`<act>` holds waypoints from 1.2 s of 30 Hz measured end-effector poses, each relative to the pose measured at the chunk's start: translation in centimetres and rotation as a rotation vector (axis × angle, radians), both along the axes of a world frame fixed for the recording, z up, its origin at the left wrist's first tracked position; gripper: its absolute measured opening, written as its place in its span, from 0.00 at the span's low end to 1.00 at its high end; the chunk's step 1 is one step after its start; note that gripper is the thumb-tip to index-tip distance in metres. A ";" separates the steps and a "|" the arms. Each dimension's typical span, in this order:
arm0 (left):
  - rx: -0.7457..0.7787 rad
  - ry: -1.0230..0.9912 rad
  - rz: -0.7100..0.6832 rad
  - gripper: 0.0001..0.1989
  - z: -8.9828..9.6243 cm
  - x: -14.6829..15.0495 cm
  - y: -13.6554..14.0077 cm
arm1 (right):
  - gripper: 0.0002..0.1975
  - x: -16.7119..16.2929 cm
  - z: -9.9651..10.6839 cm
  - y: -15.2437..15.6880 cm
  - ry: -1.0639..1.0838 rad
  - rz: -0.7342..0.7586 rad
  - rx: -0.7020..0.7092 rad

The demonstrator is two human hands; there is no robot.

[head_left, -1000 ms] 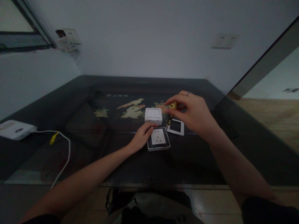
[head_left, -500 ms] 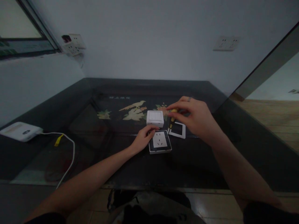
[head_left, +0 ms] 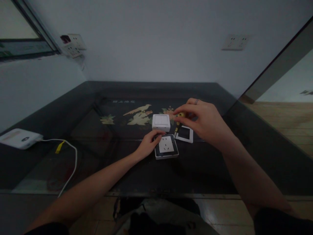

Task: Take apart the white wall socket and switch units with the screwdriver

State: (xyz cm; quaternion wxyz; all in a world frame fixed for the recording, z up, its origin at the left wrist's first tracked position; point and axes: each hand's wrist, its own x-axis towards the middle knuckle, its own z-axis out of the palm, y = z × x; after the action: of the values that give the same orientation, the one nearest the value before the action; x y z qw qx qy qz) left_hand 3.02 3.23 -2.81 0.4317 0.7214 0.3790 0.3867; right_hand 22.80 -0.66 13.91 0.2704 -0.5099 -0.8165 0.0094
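Observation:
A wall socket [head_left: 166, 144] with a white face and dark surround, its cover frame off, lies in a white box on the dark table. My left hand [head_left: 148, 143] grips it by the left far side, thumb on the face edge and fingers behind. My right hand [head_left: 200, 119] pinches a screwdriver [head_left: 179, 123] by its yellow and black handle. The screwdriver slants down to the socket's far right corner; the screw under its tip is too small to make out. Just behind sits a white wall switch [head_left: 161, 121]. A loose white cover frame [head_left: 185, 134] lies to the right.
On the left of the table [head_left: 202, 176] lies a white device [head_left: 21, 138] with a white cable [head_left: 76, 156] and yellow tag [head_left: 59, 147] running to the front edge. Wall sockets [head_left: 235, 42] are on the back wall, more [head_left: 74, 45] in the left corner.
The camera view has shifted slightly. Both hands keep their places at the socket, and the screwdriver stays at its far right corner with hardly any visible movement.

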 end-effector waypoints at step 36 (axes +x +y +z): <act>0.010 0.045 -0.001 0.11 0.0 0.0 -0.2 | 0.12 0.3 -0.5 0.7 0.192 0.141 -0.119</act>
State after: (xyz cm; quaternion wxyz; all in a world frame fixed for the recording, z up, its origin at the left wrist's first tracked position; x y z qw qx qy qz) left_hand 3.05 3.08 -2.80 0.4198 0.7323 0.3862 0.3721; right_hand 23.13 0.04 13.37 0.3153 -0.4632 -0.8187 0.1259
